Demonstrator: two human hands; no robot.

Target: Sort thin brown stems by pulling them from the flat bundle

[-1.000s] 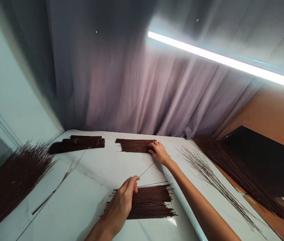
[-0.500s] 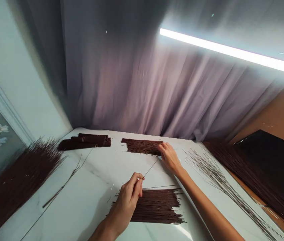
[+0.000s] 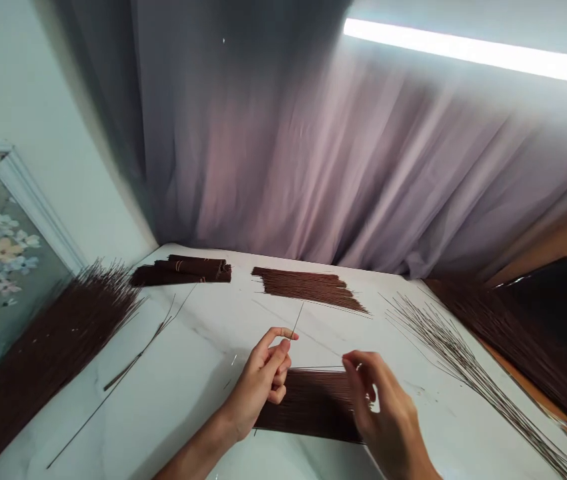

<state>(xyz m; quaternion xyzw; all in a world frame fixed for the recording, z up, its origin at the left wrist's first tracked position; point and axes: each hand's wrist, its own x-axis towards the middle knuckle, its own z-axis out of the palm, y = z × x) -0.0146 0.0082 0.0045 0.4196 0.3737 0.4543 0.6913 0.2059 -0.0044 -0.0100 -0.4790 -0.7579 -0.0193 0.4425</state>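
Near pile of sticks [image 3: 313, 400], lying sideways; left hand [image 3: 263, 377] at its left end, pinching one thin stick [image 3: 297, 321] pointing away; right hand [image 3: 388, 407] over its right end, fingers curled, hold unclear.

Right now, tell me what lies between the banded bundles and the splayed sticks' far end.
A flat pile of brown sticks lies between them on the table, in the head view.

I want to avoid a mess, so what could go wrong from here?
The thin stick pinched in the left hand could slip or bend. The right hand, at the right end of the near pile, might knock sticks askew. The loose fanned sticks farther right could scatter if brushed.
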